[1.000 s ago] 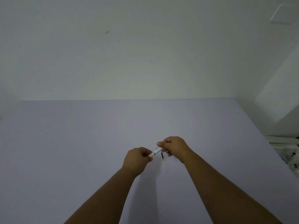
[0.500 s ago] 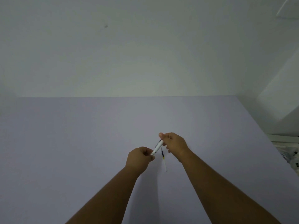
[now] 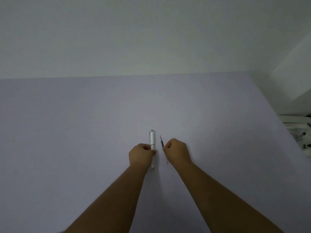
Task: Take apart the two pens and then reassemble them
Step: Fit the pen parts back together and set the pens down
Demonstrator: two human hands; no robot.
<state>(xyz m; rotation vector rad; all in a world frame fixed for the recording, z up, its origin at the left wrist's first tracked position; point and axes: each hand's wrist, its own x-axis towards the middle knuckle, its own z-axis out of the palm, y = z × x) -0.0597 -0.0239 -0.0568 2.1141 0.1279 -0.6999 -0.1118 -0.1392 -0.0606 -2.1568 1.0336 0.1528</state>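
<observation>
A white pen (image 3: 152, 138) lies on the pale lilac table (image 3: 84, 132), pointing away from me with its clip end far. My left hand (image 3: 141, 153) is closed on the pen's middle from the left. Just to the right, a thin ink refill (image 3: 161, 142) with a dark far end lies almost parallel to the pen. My right hand (image 3: 178, 150) is curled into a fist, and its fingertips pinch the refill's middle. The refill's clear near end shows below the hand. No second pen body is in view.
The table's right edge runs diagonally from the far right corner to the near right. Beyond it lies a white object with dark spots (image 3: 301, 137). A plain white wall (image 3: 151, 39) rises behind the table.
The white pen, earlier held raised between both hands, now lies flat under my left hand. My right hand has let go of the pen and closed on the refill beside it.
</observation>
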